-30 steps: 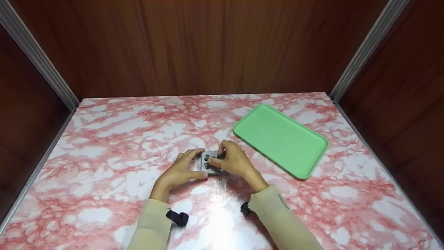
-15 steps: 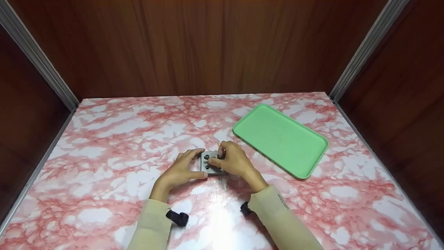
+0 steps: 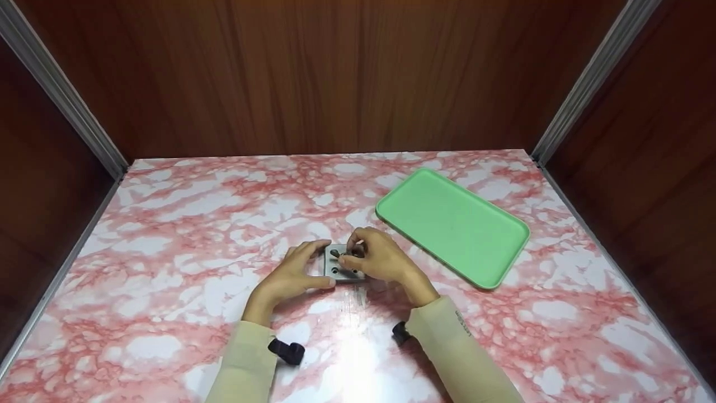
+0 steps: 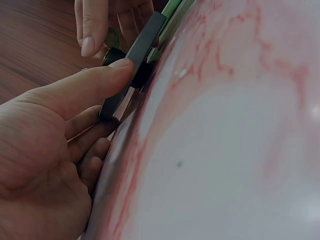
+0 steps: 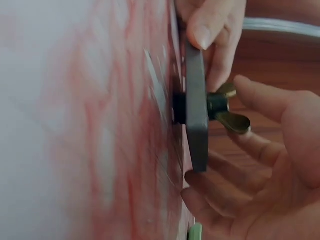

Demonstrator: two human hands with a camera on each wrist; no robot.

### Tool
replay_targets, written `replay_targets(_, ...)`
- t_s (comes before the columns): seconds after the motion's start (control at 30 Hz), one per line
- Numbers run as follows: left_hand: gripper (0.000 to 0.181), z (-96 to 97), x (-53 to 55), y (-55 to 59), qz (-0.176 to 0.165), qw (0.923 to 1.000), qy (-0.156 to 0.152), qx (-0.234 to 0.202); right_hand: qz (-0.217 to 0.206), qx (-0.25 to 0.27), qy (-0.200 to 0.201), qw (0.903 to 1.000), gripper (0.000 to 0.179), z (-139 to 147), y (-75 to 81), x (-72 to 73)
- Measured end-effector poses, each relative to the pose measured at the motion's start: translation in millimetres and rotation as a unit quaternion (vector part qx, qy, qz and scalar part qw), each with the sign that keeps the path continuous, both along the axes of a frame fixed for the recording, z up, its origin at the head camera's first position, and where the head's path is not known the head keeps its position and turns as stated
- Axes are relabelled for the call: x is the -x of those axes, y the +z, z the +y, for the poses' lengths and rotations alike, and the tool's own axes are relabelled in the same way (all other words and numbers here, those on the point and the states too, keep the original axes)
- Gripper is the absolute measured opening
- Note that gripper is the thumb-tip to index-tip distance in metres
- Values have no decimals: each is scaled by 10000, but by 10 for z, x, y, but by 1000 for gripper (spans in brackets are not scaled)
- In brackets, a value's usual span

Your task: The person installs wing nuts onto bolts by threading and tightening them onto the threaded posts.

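Note:
A small grey plate (image 3: 344,276) with holes lies flat on the table in the head view, between both hands. My left hand (image 3: 288,275) holds its left side, thumb on the near edge and fingers at the far edge. My right hand (image 3: 386,258) is over the plate, thumb and index finger about a wing nut. In the right wrist view the brass-coloured wing nut (image 5: 234,122) stands out from the plate's face on a dark collar, thumb tip at one wing and index finger by the other. A dark round piece (image 5: 179,108) shows under the plate.
A green tray (image 3: 453,226) lies at an angle on the right of the red-and-white marbled table (image 3: 196,224). Dark wooden panels (image 3: 335,78) close off the back and sides. Black straps (image 3: 286,351) circle both sleeves.
My right wrist has shifted slightly right, and its thumb and index finger have changed position around the wing nut. A wing now shows at the plate's upper left. My left hand stays put.

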State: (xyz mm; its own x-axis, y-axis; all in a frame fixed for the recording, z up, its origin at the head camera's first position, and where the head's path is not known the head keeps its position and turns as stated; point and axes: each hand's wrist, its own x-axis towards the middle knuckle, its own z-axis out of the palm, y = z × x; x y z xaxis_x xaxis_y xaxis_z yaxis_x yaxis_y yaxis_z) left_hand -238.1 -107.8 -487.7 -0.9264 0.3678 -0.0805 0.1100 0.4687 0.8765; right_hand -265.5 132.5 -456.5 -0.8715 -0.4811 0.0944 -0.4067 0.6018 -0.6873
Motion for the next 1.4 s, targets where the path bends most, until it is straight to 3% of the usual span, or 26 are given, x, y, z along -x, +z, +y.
replay_targets(0.2,91,-3,13,-9,39,10000,-12,46,75,8,734,9973,29,97,50,28)
replay_targets(0.37,91,-11,12,-9,94,9999,-22,97,54,43,999,9950,35,154,78,45)
replay_targets(0.83,90,-4,8,-14,95,10000,-12,-1,-235,-125,932,9953,47,203,123,38)
replay_targets(1.4,91,-2,21,-16,164,9998,-37,119,32,-116,1272,9918,58,159,93,48)
